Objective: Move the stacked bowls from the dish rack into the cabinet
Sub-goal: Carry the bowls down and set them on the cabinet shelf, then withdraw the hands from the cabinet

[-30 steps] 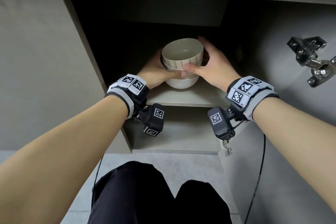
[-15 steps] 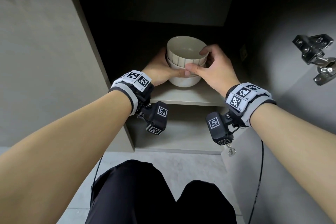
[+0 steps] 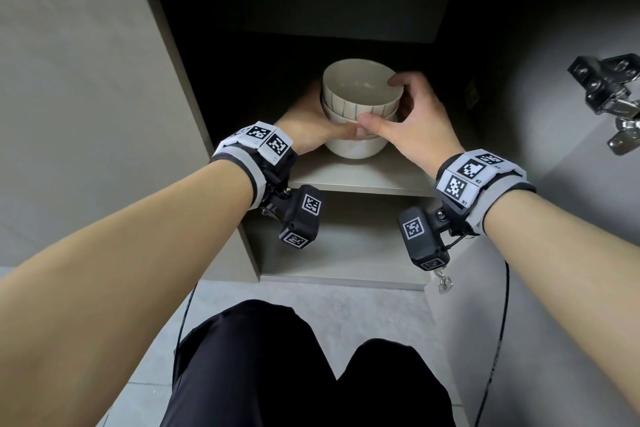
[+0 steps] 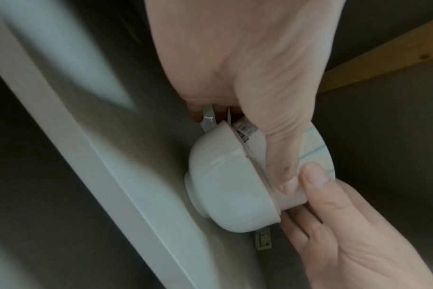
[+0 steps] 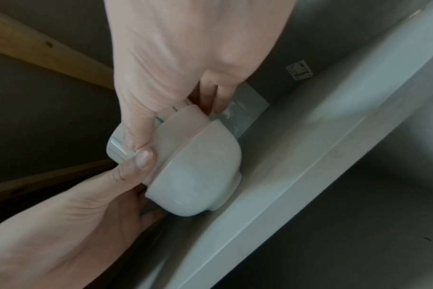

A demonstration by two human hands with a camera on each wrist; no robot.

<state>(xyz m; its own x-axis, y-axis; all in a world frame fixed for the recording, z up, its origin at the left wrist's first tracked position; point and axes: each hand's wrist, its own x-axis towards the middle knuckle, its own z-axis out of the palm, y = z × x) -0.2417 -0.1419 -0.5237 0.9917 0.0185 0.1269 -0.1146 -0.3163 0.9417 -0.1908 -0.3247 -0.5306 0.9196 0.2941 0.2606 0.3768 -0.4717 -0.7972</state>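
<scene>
My fingers (image 3: 394, 81) curl round the stacked bowls (image 3: 360, 114) from both sides, thumbs meeting at the front. My left hand (image 3: 311, 130) grips the left wall, my right hand (image 3: 420, 130) the right wall and the top rim. The stack sits upright on the shelf (image 3: 360, 175) inside the open cabinet (image 3: 166, 55), its foot touching the board. A metal hinge (image 3: 609, 90) shows at right.

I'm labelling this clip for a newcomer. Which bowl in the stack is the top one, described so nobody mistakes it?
Look inside the open grey cabinet, on its upper shelf. The top bowl sits nested in the stack there; unlike the plain white bottom bowl, its cream wall carries thin vertical blue stripes.
</scene>
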